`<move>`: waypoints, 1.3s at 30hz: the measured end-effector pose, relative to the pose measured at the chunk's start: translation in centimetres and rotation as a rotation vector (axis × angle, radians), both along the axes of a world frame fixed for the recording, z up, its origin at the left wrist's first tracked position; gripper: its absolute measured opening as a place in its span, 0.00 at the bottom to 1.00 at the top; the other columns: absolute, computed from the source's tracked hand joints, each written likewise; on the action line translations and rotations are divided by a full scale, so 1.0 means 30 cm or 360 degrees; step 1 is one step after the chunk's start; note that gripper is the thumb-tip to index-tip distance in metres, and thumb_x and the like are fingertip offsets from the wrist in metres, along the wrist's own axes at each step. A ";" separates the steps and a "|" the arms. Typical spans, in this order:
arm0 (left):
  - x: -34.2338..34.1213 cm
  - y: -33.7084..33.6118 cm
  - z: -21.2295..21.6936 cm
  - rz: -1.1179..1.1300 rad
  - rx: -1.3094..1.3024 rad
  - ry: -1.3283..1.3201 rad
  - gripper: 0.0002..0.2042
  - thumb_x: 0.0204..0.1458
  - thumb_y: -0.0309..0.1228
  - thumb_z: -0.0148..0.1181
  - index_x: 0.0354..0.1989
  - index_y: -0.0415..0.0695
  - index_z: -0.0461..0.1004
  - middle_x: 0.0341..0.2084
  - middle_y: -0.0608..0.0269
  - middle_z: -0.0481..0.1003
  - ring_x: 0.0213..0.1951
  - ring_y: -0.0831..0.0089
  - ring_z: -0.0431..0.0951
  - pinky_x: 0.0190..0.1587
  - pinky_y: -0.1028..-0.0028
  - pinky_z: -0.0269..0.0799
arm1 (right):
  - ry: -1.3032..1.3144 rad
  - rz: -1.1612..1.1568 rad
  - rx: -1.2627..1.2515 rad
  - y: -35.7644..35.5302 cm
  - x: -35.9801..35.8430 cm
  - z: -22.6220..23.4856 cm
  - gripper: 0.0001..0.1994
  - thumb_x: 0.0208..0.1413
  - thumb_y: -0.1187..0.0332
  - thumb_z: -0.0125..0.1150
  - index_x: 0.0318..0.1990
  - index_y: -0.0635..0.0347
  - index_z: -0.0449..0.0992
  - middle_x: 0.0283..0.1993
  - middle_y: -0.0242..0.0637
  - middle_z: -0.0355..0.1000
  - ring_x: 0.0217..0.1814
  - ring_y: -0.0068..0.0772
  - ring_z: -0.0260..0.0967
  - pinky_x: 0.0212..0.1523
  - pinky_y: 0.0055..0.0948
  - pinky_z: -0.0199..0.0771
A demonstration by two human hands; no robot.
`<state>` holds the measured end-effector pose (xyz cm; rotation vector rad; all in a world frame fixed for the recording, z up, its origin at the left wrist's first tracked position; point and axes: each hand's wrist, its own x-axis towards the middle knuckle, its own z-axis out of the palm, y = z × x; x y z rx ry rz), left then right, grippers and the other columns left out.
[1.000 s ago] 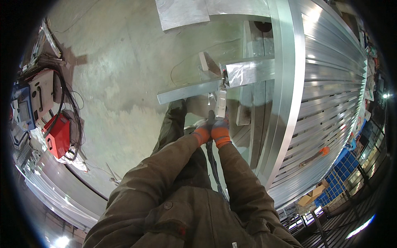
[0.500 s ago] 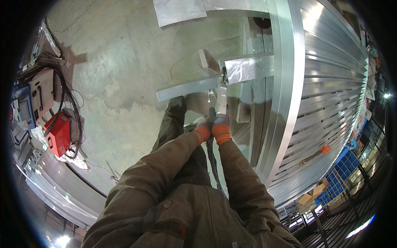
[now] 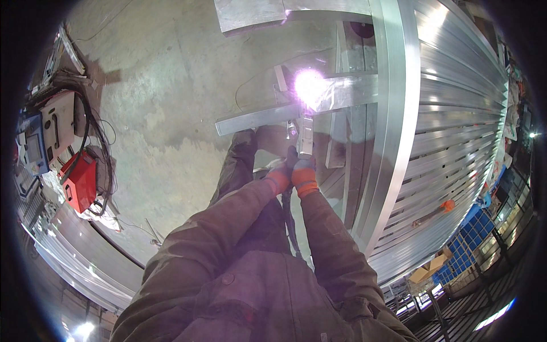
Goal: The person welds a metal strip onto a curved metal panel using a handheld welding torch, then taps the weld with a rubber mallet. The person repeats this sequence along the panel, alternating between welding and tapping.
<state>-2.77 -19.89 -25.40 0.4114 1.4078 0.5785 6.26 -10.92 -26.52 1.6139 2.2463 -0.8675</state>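
Note:
A silver hand-held welding torch (image 3: 306, 137) points away from me, its far end at a glaring white-violet flash. My right hand (image 3: 305, 175), in an orange-cuffed glove, is closed round the torch's near end. Close beside it, my left hand (image 3: 278, 175), gloved alike, is closed on the torch's dark handle; its fingers are partly hidden. A dark cable (image 3: 290, 219) runs back from the hands. At the flash, a grey metal bar (image 3: 259, 117) from the left meets a wider shiny metal bar (image 3: 356, 91) from the right. Glare hides the joint itself.
To the right stands a large slatted metal panel (image 3: 450, 131) with a thick frame edge (image 3: 403, 125). Metal sheeting (image 3: 250, 14) lies at the top. On the left floor are a red case (image 3: 80, 181), a blue machine (image 3: 35, 151) and black cables (image 3: 94, 137).
A bright flash has appeared at the torch's tip, casting violet light over the bars and my sleeves. The torch and both hands have hardly moved.

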 end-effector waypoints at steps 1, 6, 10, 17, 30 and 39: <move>0.017 -0.006 -0.022 0.0094 0.0041 -0.0010 0.21 0.71 0.41 0.55 0.64 0.40 0.76 0.58 0.43 0.80 0.59 0.50 0.81 0.61 0.59 0.75 | -0.0060 0.0111 0.0150 -0.025 0.020 -0.031 0.13 0.61 0.61 0.63 0.49 0.57 0.81 0.44 0.52 0.83 0.45 0.59 0.82 0.46 0.54 0.81; 0.082 -0.045 -0.069 0.0334 0.0219 0.0116 0.26 0.72 0.50 0.53 0.64 0.41 0.75 0.59 0.49 0.81 0.56 0.55 0.81 0.62 0.61 0.74 | -0.0187 0.0319 0.0415 -0.071 0.060 -0.066 0.11 0.61 0.64 0.59 0.41 0.57 0.86 0.39 0.48 0.85 0.39 0.56 0.85 0.42 0.54 0.84; 0.098 -0.065 -0.059 -0.0038 0.0293 0.0346 0.30 0.67 0.48 0.58 0.67 0.38 0.63 0.56 0.44 0.80 0.55 0.49 0.81 0.56 0.57 0.76 | 0.0177 -0.0388 -0.0141 -0.037 -0.020 0.094 0.16 0.63 0.63 0.65 0.55 0.59 0.77 0.48 0.51 0.82 0.48 0.55 0.81 0.52 0.49 0.80; 0.154 -0.082 -0.177 0.0361 0.0352 -0.0237 0.34 0.62 0.37 0.66 0.66 0.29 0.55 0.45 0.31 0.82 0.53 0.38 0.83 0.48 0.51 0.78 | 0.0227 -0.0807 -0.0373 -0.027 -0.121 0.223 0.29 0.65 0.65 0.69 0.70 0.61 0.68 0.60 0.53 0.78 0.61 0.52 0.77 0.64 0.43 0.76; -0.029 0.014 0.103 -0.0039 0.0026 0.0184 0.27 0.61 0.38 0.66 0.61 0.36 0.64 0.45 0.36 0.82 0.48 0.41 0.84 0.46 0.53 0.79 | 0.0700 -0.0692 -0.0169 -0.027 -0.144 0.189 0.25 0.60 0.65 0.74 0.62 0.60 0.73 0.51 0.45 0.79 0.51 0.42 0.77 0.55 0.41 0.78; -0.020 0.029 0.064 -0.0001 0.0137 0.0110 0.25 0.64 0.39 0.63 0.62 0.37 0.64 0.47 0.36 0.81 0.52 0.40 0.82 0.50 0.51 0.77 | 0.0289 -0.0397 -0.0181 -0.038 -0.041 0.054 0.26 0.63 0.65 0.71 0.64 0.64 0.72 0.49 0.47 0.79 0.49 0.39 0.76 0.55 0.40 0.77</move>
